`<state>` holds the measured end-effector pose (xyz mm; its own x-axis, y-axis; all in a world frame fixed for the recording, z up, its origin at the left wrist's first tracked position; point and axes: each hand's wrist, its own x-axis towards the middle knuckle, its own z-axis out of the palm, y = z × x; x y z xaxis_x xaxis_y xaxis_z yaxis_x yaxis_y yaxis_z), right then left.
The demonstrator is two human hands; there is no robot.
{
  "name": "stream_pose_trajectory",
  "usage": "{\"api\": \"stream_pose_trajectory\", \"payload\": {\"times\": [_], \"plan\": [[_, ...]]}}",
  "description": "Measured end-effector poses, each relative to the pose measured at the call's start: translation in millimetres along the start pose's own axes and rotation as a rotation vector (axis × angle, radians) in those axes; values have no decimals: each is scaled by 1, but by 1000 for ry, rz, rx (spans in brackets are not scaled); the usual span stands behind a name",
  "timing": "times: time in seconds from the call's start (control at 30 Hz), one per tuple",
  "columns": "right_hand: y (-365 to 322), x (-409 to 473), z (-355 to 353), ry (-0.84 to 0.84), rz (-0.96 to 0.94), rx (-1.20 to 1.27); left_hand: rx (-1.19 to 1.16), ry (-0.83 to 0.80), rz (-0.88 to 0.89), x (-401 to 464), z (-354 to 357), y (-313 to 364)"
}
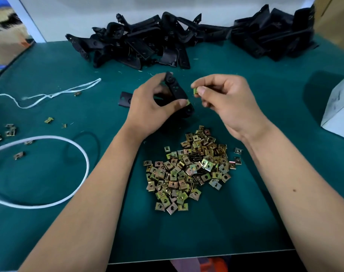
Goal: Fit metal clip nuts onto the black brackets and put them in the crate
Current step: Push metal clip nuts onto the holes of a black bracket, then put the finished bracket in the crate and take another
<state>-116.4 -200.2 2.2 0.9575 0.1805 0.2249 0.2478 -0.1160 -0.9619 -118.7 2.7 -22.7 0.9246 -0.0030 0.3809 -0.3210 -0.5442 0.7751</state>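
1. Bracket work is the step in hand: the left hand [147,107] has its fingers [180,104] curled round a black bracket [177,93], held just above the desk [265,203] at about 12 o'clock from the pile of clip nuts [188,169].
2. One yellowish nut [188,103] looks already seated at the bracket's lower end, under the left thumb; blur keeps me from being sure it is fully home.
3. The right hand [224,103] pinches a second clip nut [195,90] between thumb and forefinger, just beside the bracket at its 3 o'clock and apart from it.
4. To do this well, I would turn the nut so its open mouth faces the bracket's edge, then slide it on square until its hole sits over a bracket hole.
5. Keep the left grip firm and the bracket steady, so the push from 3 o'clock meets resistance rather than twisting the part.
6. Check seating by feel, since a crooked nut may spring off.
7. More brackets [139,44] lie heaped at 12 o'clock along the desk's far edge, and stray nuts [10,132] with a white cord [55,93] lie at 9 o'clock.
8. No crate is plainly in view; a pale box [340,110] stands at 3 o'clock, and I cannot tell whether it serves as the crate.
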Motion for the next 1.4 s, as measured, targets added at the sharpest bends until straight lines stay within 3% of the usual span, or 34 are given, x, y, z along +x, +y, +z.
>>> {"api": "stream_pose_trajectory", "payload": {"times": [0.27, 0.6, 1.0, 1.1, 1.27, 1.4], "plan": [[6, 4, 4, 120, -19, -94, 13, -76, 199, -6, 14, 13], [4, 3, -3, 110, -90, -118, 5, -103, 174, -6, 11, 16], [-6, 7, -21, -129, -120, -190, 112, -143, 274, -4, 9, 23], [-3, 7, -17, -81, -98, -170, 161, -145, 280, -2, 10, 22], [9, 6, -2, 141, 49, -37, 95, -118, 170, -1, 15, 20], [8, 2, 6, 174, -26, -217, 93, -95, 77, -3, 17, 19]]}}
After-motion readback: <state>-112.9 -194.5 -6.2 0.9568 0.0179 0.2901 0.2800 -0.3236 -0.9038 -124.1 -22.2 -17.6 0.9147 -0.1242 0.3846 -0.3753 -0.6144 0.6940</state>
